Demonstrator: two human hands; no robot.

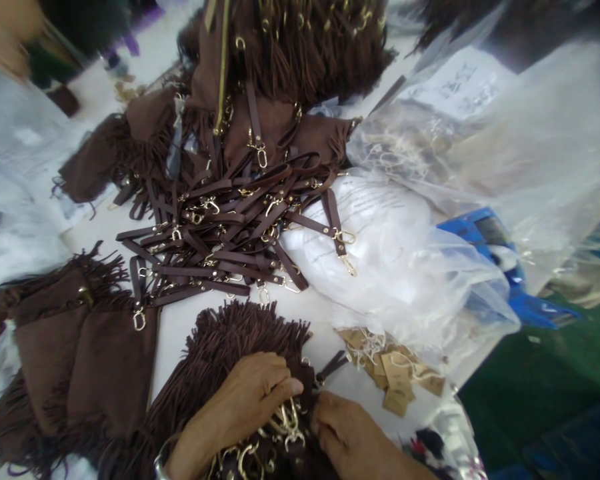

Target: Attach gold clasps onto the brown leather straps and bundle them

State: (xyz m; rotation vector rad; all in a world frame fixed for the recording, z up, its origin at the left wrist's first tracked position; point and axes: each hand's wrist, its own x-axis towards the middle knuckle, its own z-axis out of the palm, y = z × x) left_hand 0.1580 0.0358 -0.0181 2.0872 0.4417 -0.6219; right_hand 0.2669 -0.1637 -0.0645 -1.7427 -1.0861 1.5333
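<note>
My left hand point(247, 400) rests on a brown fringed suede bag point(230, 347) at the bottom middle, fingers curled and pinching gold metal clasps point(285, 423) at the bag's edge. Just right of it, my right hand point(347, 433) is closed around the same hardware and a dark brown strap end point(330, 365). What exactly the right fingers grip is partly hidden. A heap of brown leather straps with gold snap hooks point(220, 227) lies in the middle of the table.
More brown fringed bags lie at the left point(80, 360) and at the top point(305, 47). Clear plastic bags point(405, 267) pile up on the right, with kraft paper tags point(395, 373) under them. A blue object point(485, 233) shows through the plastic.
</note>
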